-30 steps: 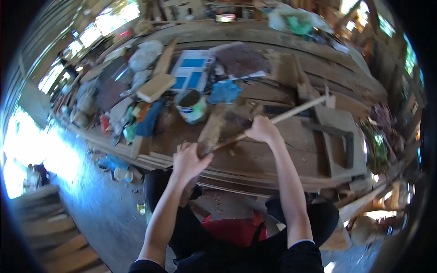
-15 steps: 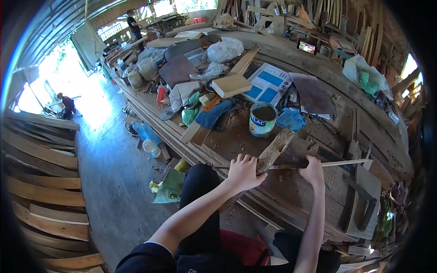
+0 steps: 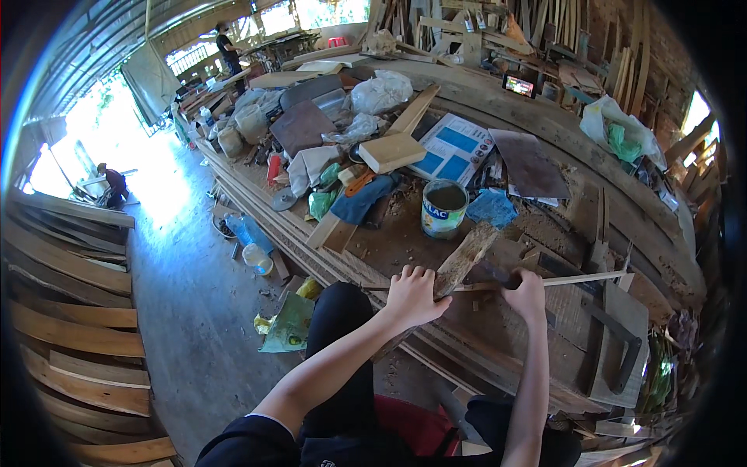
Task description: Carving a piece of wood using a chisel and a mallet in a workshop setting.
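- Our left hand clamps over a rough wood piece, fingers together and thumb on the other side, seemingly to keep it from shifting.
- Our right hand is curled closed, seemingly around a thin pale strip, perhaps to control its angle; we cannot see how the fingers meet it.
- A dark object shows beside those fingers; we cannot tell its kind.
- The rough piece lies across the near edge of our bench, its long axis running from our lower left, by the knee, up to the right; its far end points toward the blue plastic.
- The strip runs nearly level, left to right, crossing that axis.
- Beyond, the open tin stands upright, apart from both hands.
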Demonstrator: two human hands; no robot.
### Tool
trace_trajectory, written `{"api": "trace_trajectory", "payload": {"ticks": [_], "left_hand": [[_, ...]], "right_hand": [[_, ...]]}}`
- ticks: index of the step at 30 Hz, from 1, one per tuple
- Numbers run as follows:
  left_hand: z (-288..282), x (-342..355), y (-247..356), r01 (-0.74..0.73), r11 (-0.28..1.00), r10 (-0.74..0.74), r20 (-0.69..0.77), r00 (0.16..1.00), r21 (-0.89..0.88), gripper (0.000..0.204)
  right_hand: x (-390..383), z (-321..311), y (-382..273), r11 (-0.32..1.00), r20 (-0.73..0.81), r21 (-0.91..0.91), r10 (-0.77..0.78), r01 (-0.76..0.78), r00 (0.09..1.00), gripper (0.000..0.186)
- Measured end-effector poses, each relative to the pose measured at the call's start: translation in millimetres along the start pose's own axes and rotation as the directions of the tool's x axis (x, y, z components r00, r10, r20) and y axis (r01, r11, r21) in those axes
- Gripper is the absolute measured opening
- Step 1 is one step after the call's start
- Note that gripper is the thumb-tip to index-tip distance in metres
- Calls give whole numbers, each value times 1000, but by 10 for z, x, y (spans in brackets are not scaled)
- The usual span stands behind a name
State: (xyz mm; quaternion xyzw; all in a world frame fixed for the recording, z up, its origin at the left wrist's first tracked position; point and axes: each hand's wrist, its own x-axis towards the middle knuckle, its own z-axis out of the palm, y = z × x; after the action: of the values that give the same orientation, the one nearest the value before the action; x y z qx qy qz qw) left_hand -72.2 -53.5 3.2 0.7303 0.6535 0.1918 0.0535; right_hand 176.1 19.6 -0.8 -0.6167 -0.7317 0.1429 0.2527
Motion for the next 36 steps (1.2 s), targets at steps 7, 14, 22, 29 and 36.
{"api": "trace_trajectory", "payload": {"ticks": [7,14,22,29,36], "left_hand": [[-77,-8,1,-11,1000,11,-7,1000,-26,53],[-65,44,-25,-39,999,41,59,997,-23,51],[51,88,-70,-153,984,152,-12,988,-88,48],[64,87,-62,-197,975,189,-83,979,-102,44],[25,82,-70,-186,978,181,-61,982,-96,46]], "right_hand": [[12,-101,-240,978,-10,209,-13,15,1000,30],[66,-462,57,980,-361,-56,158,-190,919,36],[110,-628,10,444,-143,895,193,43,971,22],[293,-381,-304,133,-231,963,-52,236,972,13],[490,-72,-399,297,-274,900,-183,318,944,12]]}}
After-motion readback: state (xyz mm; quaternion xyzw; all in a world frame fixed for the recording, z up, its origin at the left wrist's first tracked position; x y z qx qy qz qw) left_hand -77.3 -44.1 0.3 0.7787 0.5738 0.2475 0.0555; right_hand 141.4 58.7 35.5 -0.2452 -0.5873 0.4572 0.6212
